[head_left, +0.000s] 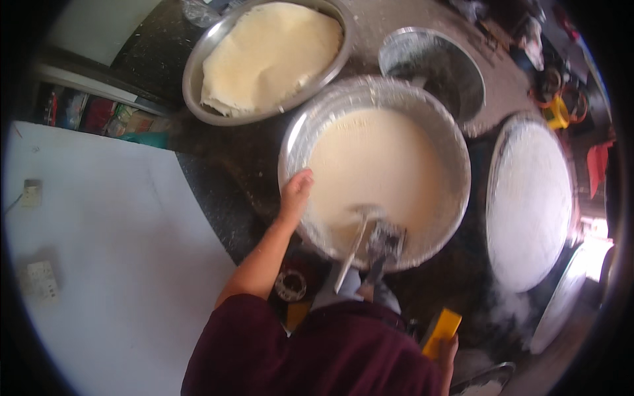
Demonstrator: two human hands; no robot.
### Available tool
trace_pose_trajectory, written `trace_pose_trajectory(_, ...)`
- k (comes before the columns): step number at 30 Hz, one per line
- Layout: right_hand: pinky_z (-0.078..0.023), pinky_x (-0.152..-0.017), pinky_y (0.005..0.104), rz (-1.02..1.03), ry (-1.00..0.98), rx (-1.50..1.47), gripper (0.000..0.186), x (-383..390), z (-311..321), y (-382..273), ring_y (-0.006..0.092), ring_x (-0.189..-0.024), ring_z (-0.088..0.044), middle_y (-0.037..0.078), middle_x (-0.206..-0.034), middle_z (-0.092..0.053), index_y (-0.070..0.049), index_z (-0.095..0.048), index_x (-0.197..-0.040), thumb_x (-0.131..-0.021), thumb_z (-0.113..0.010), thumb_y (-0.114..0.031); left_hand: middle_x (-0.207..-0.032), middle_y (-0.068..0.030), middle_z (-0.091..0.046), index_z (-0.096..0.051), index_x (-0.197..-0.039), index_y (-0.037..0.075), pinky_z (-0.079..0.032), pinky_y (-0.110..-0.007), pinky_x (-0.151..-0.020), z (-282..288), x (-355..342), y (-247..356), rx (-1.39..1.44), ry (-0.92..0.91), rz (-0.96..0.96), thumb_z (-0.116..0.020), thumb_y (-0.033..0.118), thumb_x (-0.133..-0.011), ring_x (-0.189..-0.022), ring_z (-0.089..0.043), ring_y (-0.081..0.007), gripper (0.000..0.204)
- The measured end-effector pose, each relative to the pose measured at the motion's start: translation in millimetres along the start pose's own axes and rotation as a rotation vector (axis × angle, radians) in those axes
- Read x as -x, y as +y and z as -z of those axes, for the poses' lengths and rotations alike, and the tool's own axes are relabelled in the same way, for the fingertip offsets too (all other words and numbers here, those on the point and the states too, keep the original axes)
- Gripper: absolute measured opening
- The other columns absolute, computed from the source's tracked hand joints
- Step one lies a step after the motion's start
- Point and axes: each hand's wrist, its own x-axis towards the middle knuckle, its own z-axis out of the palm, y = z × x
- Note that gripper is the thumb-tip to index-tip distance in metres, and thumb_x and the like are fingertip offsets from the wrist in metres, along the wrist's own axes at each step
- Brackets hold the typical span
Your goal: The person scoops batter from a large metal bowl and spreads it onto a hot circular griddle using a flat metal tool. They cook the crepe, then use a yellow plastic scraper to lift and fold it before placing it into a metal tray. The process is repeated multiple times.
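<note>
A large round metal basin (462, 178) of pale cream batter (376, 165) stands in front of me. My left hand (297, 191) is closed over its left rim. A ladle (352, 254) leans on the near rim, its handle toward me and its head partly in the batter. Beside it rests a dark, batter-smeared flat tool (386, 243). Low at the right, my right hand (448, 350) is closed on a yellow block-shaped thing (442, 332) with a greyish side; its exact kind is unclear, and most fingers are hidden.
A metal basin (191, 89) with stacked pale sheets stands at the far left. Behind the batter is an empty-looking metal bucket (432, 66). At the right a white-coated round tray (528, 204) stands near rising steam (512, 310). A white wall (119, 244) borders the left.
</note>
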Motion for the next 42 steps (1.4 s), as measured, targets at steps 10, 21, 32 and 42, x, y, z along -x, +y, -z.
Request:
trace_pose_trajectory(10,-0.045,-0.077,0.0394,-0.135,-0.092,-0.094,0.037,-91.4,-62.1,5.2,0.0322,-0.092,-0.059,0.016,-0.096,-0.063,-0.008,-0.053,-0.111,-0.082,-0.056,-0.030,-0.112,-0.0212,-0.054,-0.039,-0.125,0.003,-0.042,-0.041,-0.086,-58.9,217.6,12.6,-1.012,-0.561,0.134,-0.060,0.023,-0.078,-0.103,-0.052,-0.0358,0.056)
trace_pose_trajectory(21,-0.051,-0.071,0.0329,-0.440,-0.524,-1.153,0.023,-103.3,-232.0,-96.9,0.0181,-0.083,-0.063,0.005,-0.094,-0.064,-0.006,-0.057,-0.105,-0.083,-0.058,-0.013,-0.102,-0.0275,-0.057,-0.025,-0.136,0.016,-0.041,-0.048,-0.082,-72.7,156.9,8.8,-1.261,-0.611,0.093,-0.044,0.017,-0.081,-0.095,-0.055,-0.0427,0.058)
trace_pose_trajectory(32,-0.053,-0.069,0.0349,0.100,-0.971,-0.515,0.024,-116.3,-307.9,-132.1,0.0208,-0.079,-0.064,0.010,-0.085,-0.065,-0.011,-0.060,-0.102,-0.082,-0.060,-0.025,-0.088,-0.0277,-0.060,-0.028,-0.132,0.015,-0.043,-0.051,-0.073,-21.5,176.1,0.2,-1.229,-0.671,0.105,-0.045,0.021,-0.085,-0.083,-0.057,-0.0454,0.050)
trace_pose_trajectory(42,-0.051,-0.068,0.0335,-0.560,-1.030,-1.267,0.031,-18.0,-178.0,-261.4,0.0199,-0.083,-0.061,0.008,-0.088,-0.062,-0.007,-0.055,-0.102,-0.090,-0.049,-0.035,-0.083,-0.0263,-0.061,-0.033,-0.125,0.010,-0.043,-0.053,-0.071,-11.3,169.5,-8.3,-1.100,-0.643,0.042,-0.045,0.020,-0.087,-0.079,-0.058,-0.0445,0.042)
